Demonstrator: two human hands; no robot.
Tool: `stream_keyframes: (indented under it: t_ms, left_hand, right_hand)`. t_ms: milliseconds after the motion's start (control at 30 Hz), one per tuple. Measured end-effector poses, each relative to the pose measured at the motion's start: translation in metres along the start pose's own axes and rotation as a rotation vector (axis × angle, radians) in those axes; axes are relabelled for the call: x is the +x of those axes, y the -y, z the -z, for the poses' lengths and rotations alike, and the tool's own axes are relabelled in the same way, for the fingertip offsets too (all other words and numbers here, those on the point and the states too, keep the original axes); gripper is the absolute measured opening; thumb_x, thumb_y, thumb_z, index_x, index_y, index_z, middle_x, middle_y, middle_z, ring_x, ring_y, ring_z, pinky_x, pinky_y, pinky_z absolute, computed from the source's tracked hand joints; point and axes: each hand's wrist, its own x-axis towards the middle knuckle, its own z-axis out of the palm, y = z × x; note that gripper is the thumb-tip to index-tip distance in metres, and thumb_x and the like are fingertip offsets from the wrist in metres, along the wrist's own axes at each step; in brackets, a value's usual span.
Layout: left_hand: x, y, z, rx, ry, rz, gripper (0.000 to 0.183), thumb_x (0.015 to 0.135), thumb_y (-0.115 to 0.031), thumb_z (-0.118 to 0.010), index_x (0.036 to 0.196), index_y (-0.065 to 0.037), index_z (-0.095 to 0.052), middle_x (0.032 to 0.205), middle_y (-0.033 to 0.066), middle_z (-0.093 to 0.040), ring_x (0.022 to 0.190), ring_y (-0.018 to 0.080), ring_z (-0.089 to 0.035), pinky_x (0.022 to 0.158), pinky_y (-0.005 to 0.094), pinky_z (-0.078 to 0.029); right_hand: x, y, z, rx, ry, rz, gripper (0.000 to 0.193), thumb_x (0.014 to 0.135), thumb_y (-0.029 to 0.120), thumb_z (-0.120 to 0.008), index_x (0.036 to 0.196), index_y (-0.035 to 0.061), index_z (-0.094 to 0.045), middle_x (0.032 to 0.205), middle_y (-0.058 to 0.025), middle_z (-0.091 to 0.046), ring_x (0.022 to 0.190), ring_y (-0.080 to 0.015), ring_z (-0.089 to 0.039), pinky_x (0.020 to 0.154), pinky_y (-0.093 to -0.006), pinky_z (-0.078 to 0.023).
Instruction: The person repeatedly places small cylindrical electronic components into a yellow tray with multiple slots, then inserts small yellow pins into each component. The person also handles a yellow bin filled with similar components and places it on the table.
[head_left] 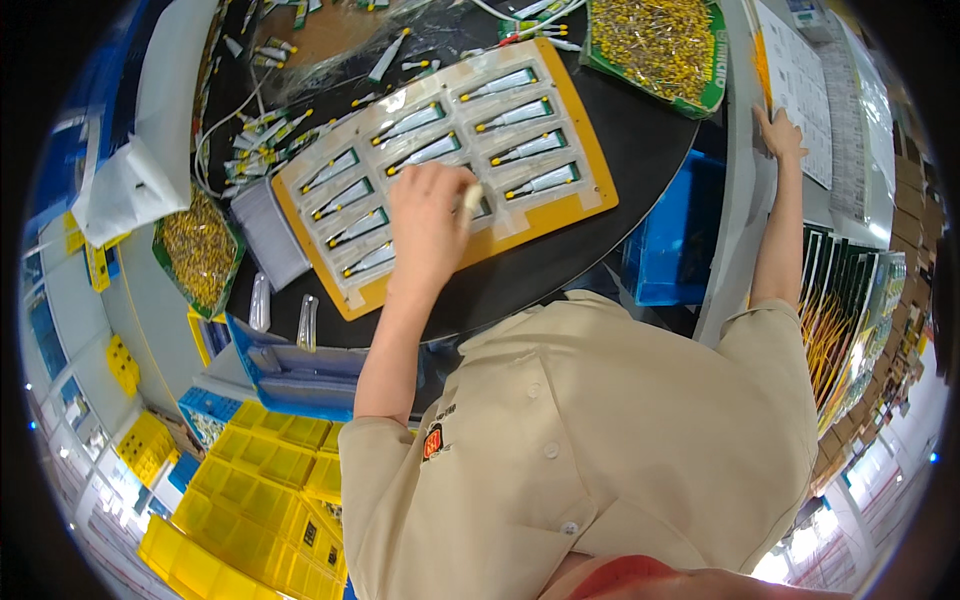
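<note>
An orange-yellow board [560, 217] carries a clear moulded sheet with rows of small white tubes [522, 112], which have green ends and yellow tips. Over the board's lower middle is my left hand [428, 215], its fingers curled in. Something pale shows at its thumb; I cannot make out whether it is held or worn. The hand hides part of the tubes beneath it. Out to the right, my right hand [781, 135] reaches onto a grey ledge [745, 170], fingers stretched apart, close to the lower ends of thin orange strips [762, 70].
Green-edged boxes of small yellow pieces stand at far right [655, 45] and left [197, 250]. Loose tubes [265, 140] lie on the black table [645, 140]. A blue bin [675, 240] hangs beside the ledge. Printed sheets [795, 90] lie right; yellow crates [250, 480] stand lower left.
</note>
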Motion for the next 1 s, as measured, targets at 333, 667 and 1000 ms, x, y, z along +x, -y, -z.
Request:
stream_keyframes:
  t_ms: [333, 667, 1000]
  left_hand:
    - [-0.054, 0.004, -0.002, 0.020, -0.127, 0.124, 0.022, 0.080, -0.009, -0.070, 0.101, -0.011, -0.066, 0.089, 0.0060, -0.059, 0.091, 0.0276, -0.054, 0.081, 0.0393, -0.041]
    - [-0.090, 0.039, 0.020, 0.253, -0.342, 0.178, 0.045, 0.089, -0.022, -0.066, 0.133, -0.016, -0.059, 0.148, 0.0220, -0.040, 0.134, 0.0428, -0.036, 0.109, 0.0568, -0.027]
    - [-0.052, 0.133, 0.097, 0.228, -0.502, 0.191, 0.043, 0.097, -0.018, -0.051, 0.138, -0.009, -0.053, 0.143, 0.0241, -0.047, 0.134, 0.0412, -0.041, 0.111, 0.0486, -0.033]
  right_hand:
    - [0.043, -0.020, 0.006, 0.226, 0.130, 0.087, 0.034, 0.092, 0.026, -0.048, 0.117, 0.0140, -0.069, 0.114, -0.0156, -0.070, 0.109, -0.0356, -0.066, 0.094, -0.0496, -0.048]
    - [-0.075, -0.009, 0.145, 1.078, -0.684, 0.337, 0.054, 0.091, -0.006, -0.040, 0.134, 0.0183, -0.063, 0.127, -0.0131, -0.066, 0.121, -0.0273, -0.061, 0.103, -0.0352, -0.045]
    - [-0.320, 0.110, 0.150, 1.001, -0.510, 1.199, 0.036, 0.083, 0.009, -0.060, 0.110, 0.0275, -0.076, 0.135, -0.0019, -0.062, 0.129, -0.0289, -0.051, 0.115, -0.0499, -0.031]
